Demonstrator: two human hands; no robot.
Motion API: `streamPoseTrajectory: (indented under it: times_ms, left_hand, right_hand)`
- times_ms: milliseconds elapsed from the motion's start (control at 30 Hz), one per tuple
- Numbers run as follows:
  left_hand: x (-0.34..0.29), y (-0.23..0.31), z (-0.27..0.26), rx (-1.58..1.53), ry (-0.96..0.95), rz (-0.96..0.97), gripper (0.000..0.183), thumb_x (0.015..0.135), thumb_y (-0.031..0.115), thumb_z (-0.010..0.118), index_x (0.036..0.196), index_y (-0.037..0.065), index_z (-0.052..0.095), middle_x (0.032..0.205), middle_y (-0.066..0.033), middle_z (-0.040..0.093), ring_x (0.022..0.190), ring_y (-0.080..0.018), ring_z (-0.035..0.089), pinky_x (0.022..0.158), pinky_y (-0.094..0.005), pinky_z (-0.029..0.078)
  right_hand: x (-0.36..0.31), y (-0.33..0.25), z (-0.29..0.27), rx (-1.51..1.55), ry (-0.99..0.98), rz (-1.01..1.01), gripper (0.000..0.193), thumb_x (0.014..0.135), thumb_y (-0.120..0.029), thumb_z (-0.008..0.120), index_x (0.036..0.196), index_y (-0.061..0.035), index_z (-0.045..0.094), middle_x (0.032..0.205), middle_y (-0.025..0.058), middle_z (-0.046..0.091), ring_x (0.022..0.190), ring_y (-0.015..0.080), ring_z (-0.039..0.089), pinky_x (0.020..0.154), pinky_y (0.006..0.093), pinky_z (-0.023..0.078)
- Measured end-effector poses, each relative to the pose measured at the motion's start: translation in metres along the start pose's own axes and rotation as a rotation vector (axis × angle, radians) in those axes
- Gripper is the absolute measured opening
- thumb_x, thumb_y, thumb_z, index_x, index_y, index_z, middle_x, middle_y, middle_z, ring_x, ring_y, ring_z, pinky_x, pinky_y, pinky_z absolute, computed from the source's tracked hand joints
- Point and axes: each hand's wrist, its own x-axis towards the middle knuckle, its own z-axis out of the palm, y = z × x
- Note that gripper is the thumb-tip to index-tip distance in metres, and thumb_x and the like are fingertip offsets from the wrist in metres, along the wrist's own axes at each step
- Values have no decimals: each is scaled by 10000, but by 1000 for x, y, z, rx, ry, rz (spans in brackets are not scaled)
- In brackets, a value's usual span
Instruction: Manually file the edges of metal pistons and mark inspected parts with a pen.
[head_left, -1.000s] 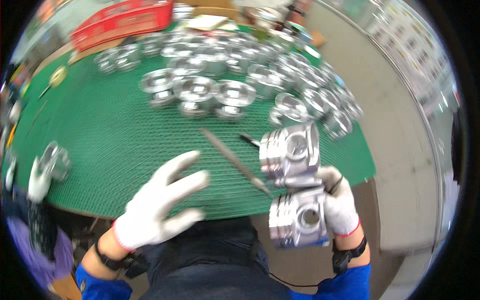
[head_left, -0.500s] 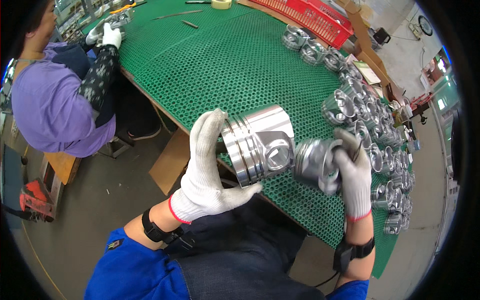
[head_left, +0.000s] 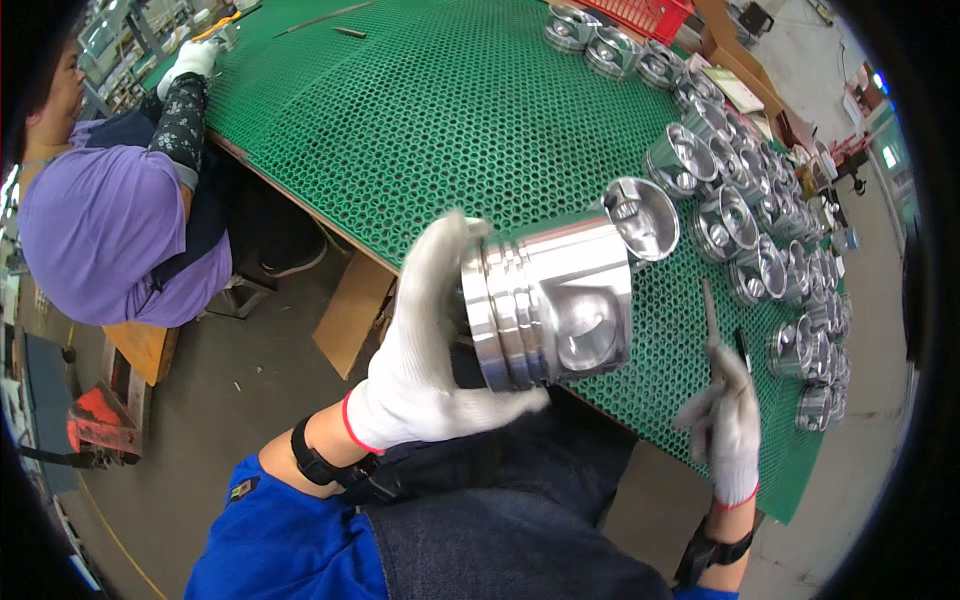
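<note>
My left hand (head_left: 425,350), in a white knit glove, grips a shiny metal piston (head_left: 550,305) by its grooved end, thumb below and fingers above. The piston lies sideways in the air over the mat's near edge, its pin-boss side facing me. At the right, my gloved right hand (head_left: 732,425) holds a slim grey pointed tool (head_left: 711,310) upright between its fingers; the exact kind of tool is unclear. Just behind the held piston, another piston (head_left: 643,222) rests on the green mat (head_left: 450,130), partly hidden by it.
Several pistons (head_left: 725,222) stand in rows along the right side. A dark pen-like stick (head_left: 742,350) lies near my right hand. A red crate (head_left: 640,14) and cardboard (head_left: 740,65) are at the back. On the left, a person in purple (head_left: 115,235) works at the table.
My right hand has let go of the second piston, which now rests on the mat, and moved down and right with the slim tool. The piston in my left hand has shifted slightly right.
</note>
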Motion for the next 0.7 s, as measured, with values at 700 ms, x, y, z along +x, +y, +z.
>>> streamPoseTrajectory:
  times_ms: [700]
  left_hand:
    - [27,-20,94,-205,-733,108,935,614,422,900,1315,4,444,1360,-249,413,1252,-395,457,1033,-489,396]
  right_hand:
    - [-69,65,32,746,37,387,370,946,-191,520,1266,-14,576,748,17,590,586,51,484,516,183,398]
